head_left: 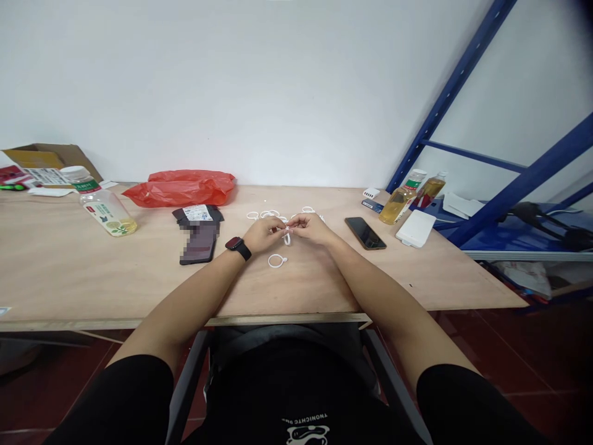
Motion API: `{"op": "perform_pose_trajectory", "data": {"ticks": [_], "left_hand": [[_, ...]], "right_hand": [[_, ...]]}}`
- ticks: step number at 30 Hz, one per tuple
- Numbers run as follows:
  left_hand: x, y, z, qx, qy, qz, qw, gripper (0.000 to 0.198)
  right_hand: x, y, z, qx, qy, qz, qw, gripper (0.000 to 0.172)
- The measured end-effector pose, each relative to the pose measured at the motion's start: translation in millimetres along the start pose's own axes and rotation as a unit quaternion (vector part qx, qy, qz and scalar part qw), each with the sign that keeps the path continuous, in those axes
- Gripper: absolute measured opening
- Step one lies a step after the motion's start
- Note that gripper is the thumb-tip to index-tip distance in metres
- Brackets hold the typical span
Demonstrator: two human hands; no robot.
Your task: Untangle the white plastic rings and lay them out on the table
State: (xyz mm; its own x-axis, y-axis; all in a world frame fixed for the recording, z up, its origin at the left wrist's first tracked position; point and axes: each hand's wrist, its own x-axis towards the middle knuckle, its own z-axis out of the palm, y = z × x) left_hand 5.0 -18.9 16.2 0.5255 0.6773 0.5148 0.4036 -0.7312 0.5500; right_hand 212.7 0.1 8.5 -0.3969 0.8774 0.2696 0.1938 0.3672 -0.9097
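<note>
My left hand (265, 233), with a dark watch on its wrist, meets my right hand (311, 227) fingertip to fingertip above the table. Between them they pinch a white curtain ring (288, 240), seen nearly edge-on; its top is hidden by the fingers. Closer to me, another white ring (277, 261) with a small eyelet lies flat on the wood. Just behind my hands, several more white rings (270, 214) are spread out, partly covered by my fingers.
On the wooden table (139, 278), a red plastic bag (183, 187), a dark phone-shaped item (200, 241) and a tilted bottle (104, 207) are at left. To the right are a phone (365, 233), a white box (416, 228), drink bottles (402, 199) and a blue shelf frame (445, 96).
</note>
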Motion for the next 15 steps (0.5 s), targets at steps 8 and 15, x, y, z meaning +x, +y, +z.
{"op": "perform_pose_trajectory", "data": {"ticks": [8, 15], "left_hand": [[0, -12, 1.4, -0.035, 0.031, -0.027, 0.999, 0.029], [-2, -10, 4.9, -0.099, 0.019, -0.096, 0.99, 0.033]], "right_hand": [[-4, -2, 1, -0.089, 0.006, -0.015, 0.996, 0.032], [-7, -8, 3, -0.146, 0.036, -0.033, 0.988, 0.026]]}}
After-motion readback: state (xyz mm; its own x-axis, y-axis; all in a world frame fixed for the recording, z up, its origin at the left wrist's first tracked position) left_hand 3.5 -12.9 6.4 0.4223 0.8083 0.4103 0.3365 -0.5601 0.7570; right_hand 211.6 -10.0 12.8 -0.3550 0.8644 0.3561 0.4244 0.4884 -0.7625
